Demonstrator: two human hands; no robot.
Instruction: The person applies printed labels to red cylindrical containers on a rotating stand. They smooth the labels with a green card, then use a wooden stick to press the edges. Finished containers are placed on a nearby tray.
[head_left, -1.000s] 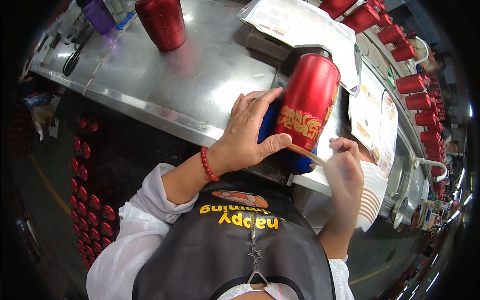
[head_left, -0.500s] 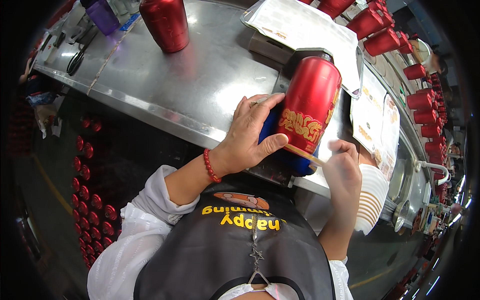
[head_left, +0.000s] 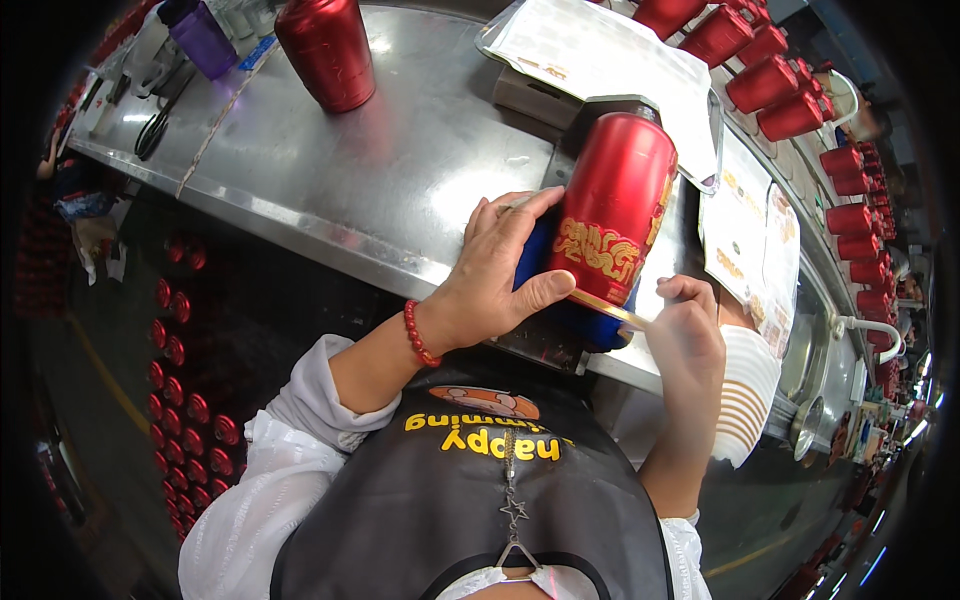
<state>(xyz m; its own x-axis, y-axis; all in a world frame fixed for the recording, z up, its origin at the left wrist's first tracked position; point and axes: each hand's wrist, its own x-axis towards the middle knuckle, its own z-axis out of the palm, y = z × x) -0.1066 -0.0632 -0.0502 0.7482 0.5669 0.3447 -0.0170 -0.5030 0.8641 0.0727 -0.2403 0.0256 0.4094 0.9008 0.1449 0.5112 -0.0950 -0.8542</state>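
Observation:
A glossy red bottle with a gold scroll pattern near its base lies tilted in a blue support, base toward me. My left hand holds the bottle's left side, with the forefinger stretched along it and the thumb pressed at its bottom edge. From under that thumb a thin gold strip runs along the base to my right hand. The strip's outer end is pinched in those fingers, which are partly blurred. Whether the strip is stuck to the bottle there, I cannot tell.
Another red bottle stands on the metal bench, with a purple bottle and scissors farther left. Decal sheets lie on a tray behind the held bottle. Rows of red bottles stand at the right.
The background has shifted slightly in the view. Both hands keep nearly the same places and the same hold; the gold strip still stretches between them.

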